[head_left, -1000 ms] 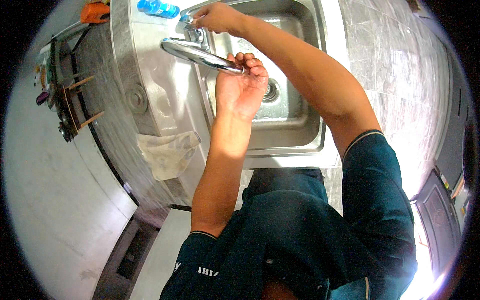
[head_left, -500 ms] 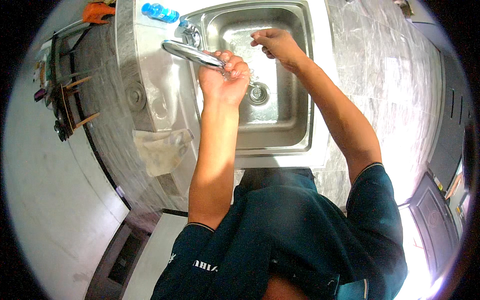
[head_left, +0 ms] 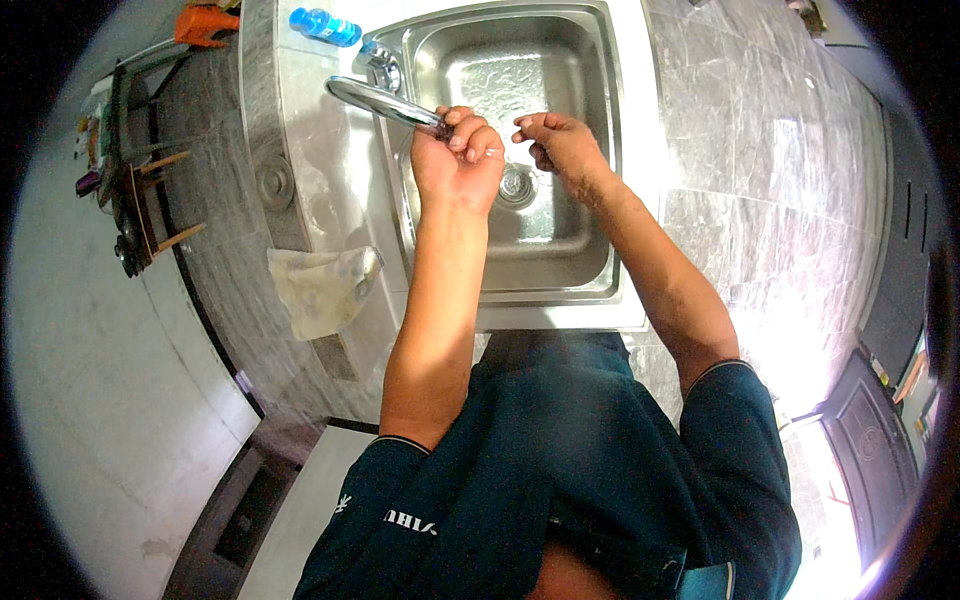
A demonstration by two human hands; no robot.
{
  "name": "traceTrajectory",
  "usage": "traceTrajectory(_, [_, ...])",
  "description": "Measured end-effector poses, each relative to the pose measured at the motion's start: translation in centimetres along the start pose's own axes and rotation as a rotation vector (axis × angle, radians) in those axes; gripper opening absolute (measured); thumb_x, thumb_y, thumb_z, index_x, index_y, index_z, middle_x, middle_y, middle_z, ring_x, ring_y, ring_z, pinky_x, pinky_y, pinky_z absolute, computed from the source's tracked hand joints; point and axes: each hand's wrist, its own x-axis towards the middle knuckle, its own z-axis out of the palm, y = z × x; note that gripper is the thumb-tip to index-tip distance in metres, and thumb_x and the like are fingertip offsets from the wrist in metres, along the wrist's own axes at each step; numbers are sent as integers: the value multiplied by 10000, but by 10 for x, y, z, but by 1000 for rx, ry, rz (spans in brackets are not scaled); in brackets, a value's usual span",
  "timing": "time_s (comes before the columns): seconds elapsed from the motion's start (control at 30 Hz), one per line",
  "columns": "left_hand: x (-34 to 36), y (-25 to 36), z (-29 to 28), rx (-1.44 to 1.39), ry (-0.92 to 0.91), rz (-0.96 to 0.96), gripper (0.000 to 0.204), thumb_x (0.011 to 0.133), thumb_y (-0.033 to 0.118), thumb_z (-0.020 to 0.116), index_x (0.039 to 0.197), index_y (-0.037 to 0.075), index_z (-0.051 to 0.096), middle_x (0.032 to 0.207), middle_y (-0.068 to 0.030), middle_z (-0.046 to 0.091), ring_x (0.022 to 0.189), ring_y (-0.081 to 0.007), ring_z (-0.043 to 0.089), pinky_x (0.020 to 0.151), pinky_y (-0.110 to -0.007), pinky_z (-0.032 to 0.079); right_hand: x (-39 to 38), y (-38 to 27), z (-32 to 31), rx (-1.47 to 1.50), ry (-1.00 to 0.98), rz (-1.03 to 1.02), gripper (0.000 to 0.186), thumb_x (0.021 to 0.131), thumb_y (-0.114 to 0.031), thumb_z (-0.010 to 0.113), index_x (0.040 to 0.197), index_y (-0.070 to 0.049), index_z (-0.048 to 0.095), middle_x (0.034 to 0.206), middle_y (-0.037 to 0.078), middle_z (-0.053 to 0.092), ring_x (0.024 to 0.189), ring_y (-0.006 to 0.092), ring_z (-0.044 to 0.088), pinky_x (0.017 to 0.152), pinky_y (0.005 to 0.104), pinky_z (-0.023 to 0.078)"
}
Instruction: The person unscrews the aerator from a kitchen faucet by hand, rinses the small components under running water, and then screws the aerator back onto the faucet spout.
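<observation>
Nearest us is a dark teal shirt [head_left: 590, 440], then a pale cloth [head_left: 325, 290] on the worktop [head_left: 330, 215]. The left hand [head_left: 457, 165] is palm up, fingers curled at the mouth of a chrome tap [head_left: 385, 100]; we cannot tell whether it grips. The right hand [head_left: 565, 150], fingers bent inward, is above the steel sink [head_left: 545, 265]; whether it is closed, we cannot tell. Beyond, a blue bottle [head_left: 325, 27] sits near the tap.

A shiny chrome faucet [head_left: 385, 102] stands upper left of centre, at the left edge of the sink, its curved spout slanting down and right over the basin. The stainless-steel sink [head_left: 565, 262], rectangular with rounded corners, fills the upper middle; its floor glistens wet around a round drain [head_left: 516, 188] near the centre.
</observation>
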Motion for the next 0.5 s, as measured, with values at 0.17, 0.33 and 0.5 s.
traceTrajectory(0.17, [13, 10, 5, 61, 9, 115, 145, 844, 153, 421, 717, 93, 457, 628, -3, 453, 470, -116, 416, 435, -249, 334, -20, 11, 2, 43, 32, 93, 159, 894, -141, 562, 1007, -36, 600, 838, 15, 641, 554, 53, 431, 510, 194, 369])
traceTrajectory(0.33, [22, 18, 11, 0, 42, 124, 123, 866, 120, 425, 758, 71, 457, 679, -30, 491, 539, -132, 488, 486, -261, 415, -28, 22, -7, 69, 53, 112, 141, 904, -137, 554, 1002, -45, 595, 825, 4, 632, 568, 51, 417, 518, 198, 368])
traceTrajectory(0.5, [20, 12, 12, -22, 103, 155, 115, 864, 107, 428, 759, 78, 465, 696, -43, 517, 551, -141, 502, 492, -263, 425, -33, 27, -12, 81, 79, 140, 152, 908, -135, 547, 1018, -39, 589, 817, 6, 626, 579, 50, 427, 526, 192, 376])
